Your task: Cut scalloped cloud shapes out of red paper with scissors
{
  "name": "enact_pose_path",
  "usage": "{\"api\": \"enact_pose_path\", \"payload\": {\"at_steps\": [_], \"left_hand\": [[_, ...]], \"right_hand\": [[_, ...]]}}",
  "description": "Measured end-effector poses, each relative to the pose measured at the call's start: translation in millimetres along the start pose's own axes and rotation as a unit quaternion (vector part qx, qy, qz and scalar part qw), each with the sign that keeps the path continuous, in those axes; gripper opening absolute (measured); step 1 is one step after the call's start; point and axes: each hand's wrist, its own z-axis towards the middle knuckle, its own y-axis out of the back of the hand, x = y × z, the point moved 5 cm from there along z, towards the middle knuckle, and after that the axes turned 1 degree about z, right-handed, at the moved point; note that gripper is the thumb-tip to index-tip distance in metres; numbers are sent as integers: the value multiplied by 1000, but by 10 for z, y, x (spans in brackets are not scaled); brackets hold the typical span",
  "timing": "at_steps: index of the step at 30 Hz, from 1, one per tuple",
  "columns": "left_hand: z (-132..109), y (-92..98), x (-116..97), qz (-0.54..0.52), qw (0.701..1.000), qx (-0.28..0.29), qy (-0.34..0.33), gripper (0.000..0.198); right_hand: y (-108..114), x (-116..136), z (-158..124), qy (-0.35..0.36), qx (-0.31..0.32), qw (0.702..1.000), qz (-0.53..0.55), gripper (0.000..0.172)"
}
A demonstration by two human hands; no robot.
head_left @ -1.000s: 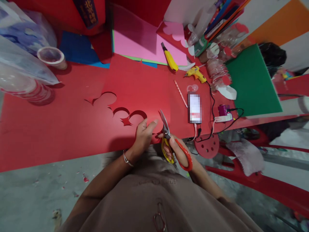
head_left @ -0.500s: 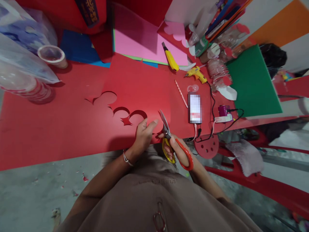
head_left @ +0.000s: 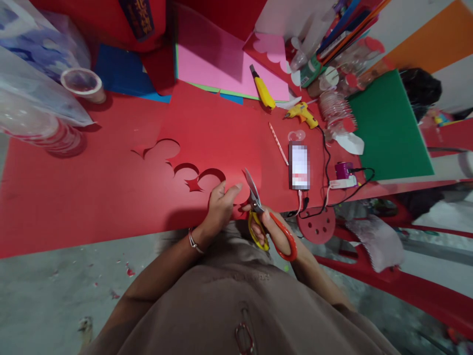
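Right hand [head_left: 271, 231]: fingers through yellow-and-orange-handled steel scissors [head_left: 258, 212], blades parted at large red paper sheet [head_left: 111, 187] edge. Left hand [head_left: 219, 207]: fingers pinching sheet beside blades.

A: What do we have at the near edge?
B: We log the left hand [head_left: 219, 209] pinching the red sheet [head_left: 111, 187] beside its scalloped cut-outs. The right hand [head_left: 271, 231] grips the scissors [head_left: 256, 204], blades pointing away from us at the sheet.
A: And what do we mark around that?
B: Phone [head_left: 298, 165] just right of the blades, cabled. Glue gun [head_left: 301, 112] and cutter [head_left: 263, 88] farther back, the cutter partly on the pink sheet [head_left: 214, 59]. Green board [head_left: 388, 128] far right, tape roll [head_left: 82, 83] far left.
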Motion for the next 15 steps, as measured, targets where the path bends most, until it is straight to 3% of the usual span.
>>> {"api": "enact_pose_path", "payload": {"at_steps": [15], "left_hand": [[4,49,115,-39,999,-9,21,39]], "right_hand": [[17,24,38,5,21,1000,-21,70]]}}
